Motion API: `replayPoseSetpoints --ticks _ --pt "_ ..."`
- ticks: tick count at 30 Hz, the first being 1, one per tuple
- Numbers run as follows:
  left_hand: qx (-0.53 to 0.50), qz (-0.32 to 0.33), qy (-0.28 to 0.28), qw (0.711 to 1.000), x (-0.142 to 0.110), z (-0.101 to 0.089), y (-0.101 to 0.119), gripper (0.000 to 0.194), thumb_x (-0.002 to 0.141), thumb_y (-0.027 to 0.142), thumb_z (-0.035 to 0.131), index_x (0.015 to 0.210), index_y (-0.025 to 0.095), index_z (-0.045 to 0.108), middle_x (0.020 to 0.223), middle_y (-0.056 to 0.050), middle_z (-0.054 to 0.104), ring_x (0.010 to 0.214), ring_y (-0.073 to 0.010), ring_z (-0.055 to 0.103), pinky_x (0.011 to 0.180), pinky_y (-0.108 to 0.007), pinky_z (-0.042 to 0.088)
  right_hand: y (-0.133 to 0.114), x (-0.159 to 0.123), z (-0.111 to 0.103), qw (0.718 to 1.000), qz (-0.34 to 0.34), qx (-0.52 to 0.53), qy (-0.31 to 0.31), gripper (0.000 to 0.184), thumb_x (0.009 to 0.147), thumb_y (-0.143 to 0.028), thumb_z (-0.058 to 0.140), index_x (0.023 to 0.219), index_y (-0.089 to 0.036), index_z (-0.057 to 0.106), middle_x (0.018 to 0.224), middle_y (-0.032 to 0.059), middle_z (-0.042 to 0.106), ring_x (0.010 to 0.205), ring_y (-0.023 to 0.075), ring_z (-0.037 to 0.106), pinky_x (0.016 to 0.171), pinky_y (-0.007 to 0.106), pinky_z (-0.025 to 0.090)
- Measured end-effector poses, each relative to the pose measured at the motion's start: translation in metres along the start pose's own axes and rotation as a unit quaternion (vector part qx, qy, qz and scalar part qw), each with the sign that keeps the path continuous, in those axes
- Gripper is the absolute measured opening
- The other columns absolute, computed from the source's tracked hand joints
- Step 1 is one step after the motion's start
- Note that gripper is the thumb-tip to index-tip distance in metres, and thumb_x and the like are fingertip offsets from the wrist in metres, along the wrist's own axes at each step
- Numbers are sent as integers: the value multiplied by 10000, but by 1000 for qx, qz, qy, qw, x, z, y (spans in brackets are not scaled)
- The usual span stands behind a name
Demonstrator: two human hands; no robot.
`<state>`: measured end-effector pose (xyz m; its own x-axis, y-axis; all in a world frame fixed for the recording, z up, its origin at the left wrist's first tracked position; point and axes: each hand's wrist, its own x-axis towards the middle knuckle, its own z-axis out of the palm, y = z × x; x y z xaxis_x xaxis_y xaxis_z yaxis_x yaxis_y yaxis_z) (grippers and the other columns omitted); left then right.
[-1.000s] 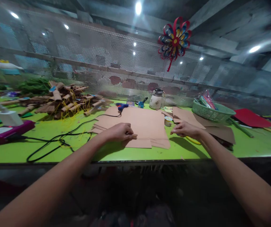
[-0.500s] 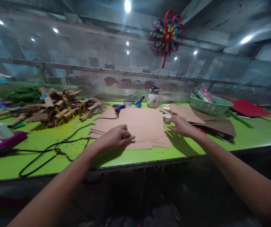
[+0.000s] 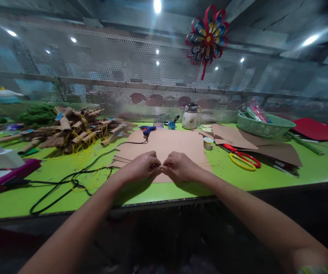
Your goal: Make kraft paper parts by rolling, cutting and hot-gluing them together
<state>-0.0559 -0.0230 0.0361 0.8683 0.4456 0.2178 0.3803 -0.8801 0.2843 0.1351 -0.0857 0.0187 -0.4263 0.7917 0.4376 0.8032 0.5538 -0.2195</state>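
Observation:
My left hand (image 3: pixel 141 166) is closed in a pinch on a small brown paper roll (image 3: pixel 162 167), whose end shows between the two hands. Fingertip to fingertip with it, my right hand (image 3: pixel 182 166) is also pinched shut at the roll's right end; what lies within its fingers is too small to make out. Both hands are just over a stack of brown kraft paper sheets (image 3: pixel 178 140). Right of the sheets stands a small spool (image 3: pixel 208 142) with a pale label. Red and yellow scissors (image 3: pixel 242 157) lie beyond it.
A blue glue gun (image 3: pixel 148 130) sits behind the sheets, its black cord (image 3: pixel 75 179) looping left. Paper rolls with yellow strings (image 3: pixel 80 131) are heaped at left, near a purple power strip (image 3: pixel 28 171). A white bottle (image 3: pixel 190 117) and green basket (image 3: pixel 263 125) stand behind.
My right hand has left the spool and moved left to meet my left hand at the paper roll. The scissors now show fully. The view has shifted slightly.

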Motion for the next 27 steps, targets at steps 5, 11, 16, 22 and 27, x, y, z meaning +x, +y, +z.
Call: replayPoseSetpoints --ticks 5,11,16,22,27 --pt "-2 -25 -13 1000 -1 -2 2 370 858 484 458 885 167 647 818 -40 528 667 -133 491 626 -250 366 6 -1 7 999 -32 14 2 289 868 -362 544 777 -137 701 685 77 625 667 153 510 628 265 357" --pt "-8 -6 -26 1000 0 -1 1 401 878 494 411 840 175 651 808 -46 529 677 -136 496 640 -243 372 15 1 11 998 -53 17 4 271 868 -360 546 813 -134 686 731 85 635 724 165 521 653 264 380" --pt "-4 1 -13 1000 2 8 -15 374 881 453 421 804 180 665 791 -53 530 667 -137 490 637 -252 366 11 2 10 999 -47 1 -3 300 858 -412 550 822 -145 681 738 74 615 722 165 510 651 266 388" --pt "-19 -12 -8 1000 4 9 -18 373 859 466 457 776 179 680 778 -54 537 669 -141 494 637 -259 370 13 -2 -1 999 -40 9 28 187 837 -318 587 829 -157 681 829 90 632 839 191 527 756 317 420" --pt "-55 -26 5 998 3 6 -13 458 843 550 429 752 165 660 806 -60 540 693 -151 506 639 -258 389 60 -23 -52 969 109 88 205 162 813 -293 587 770 -162 672 828 77 647 831 181 560 772 316 432"
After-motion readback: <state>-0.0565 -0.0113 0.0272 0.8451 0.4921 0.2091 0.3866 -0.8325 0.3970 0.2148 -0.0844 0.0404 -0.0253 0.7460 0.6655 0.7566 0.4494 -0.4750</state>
